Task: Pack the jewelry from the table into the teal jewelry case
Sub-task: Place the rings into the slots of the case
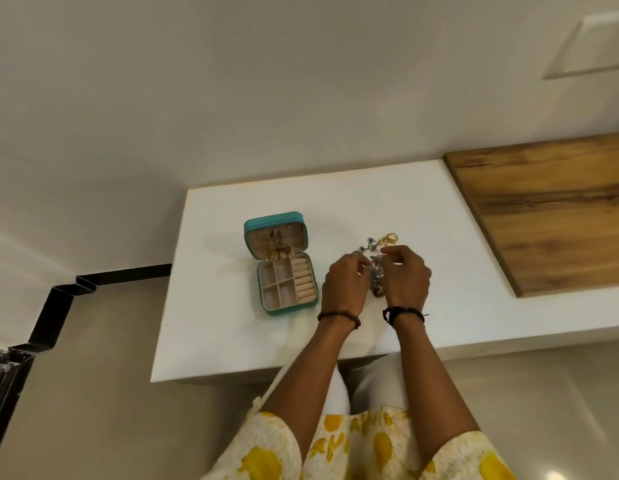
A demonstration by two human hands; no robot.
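Observation:
The teal jewelry case (263, 299) lies open on the white table (214, 323), left of my hands. Its beige tray has small square compartments and ring rolls, and a few gold pieces hang in the raised lid (277, 244). A tangled pile of jewelry (377, 271), silver-purple beads with gold rings (389, 239) at its far end, lies between my hands. My left hand (344, 289) and my right hand (406, 277) both pinch strands of this pile with fingers curled. Much of the pile is hidden behind my hands.
A wooden board (550, 209) covers the table's right part. A plain wall rises behind the table. The table's front edge runs just before my wrists, and a black metal frame (59, 306) stands at the left on the floor.

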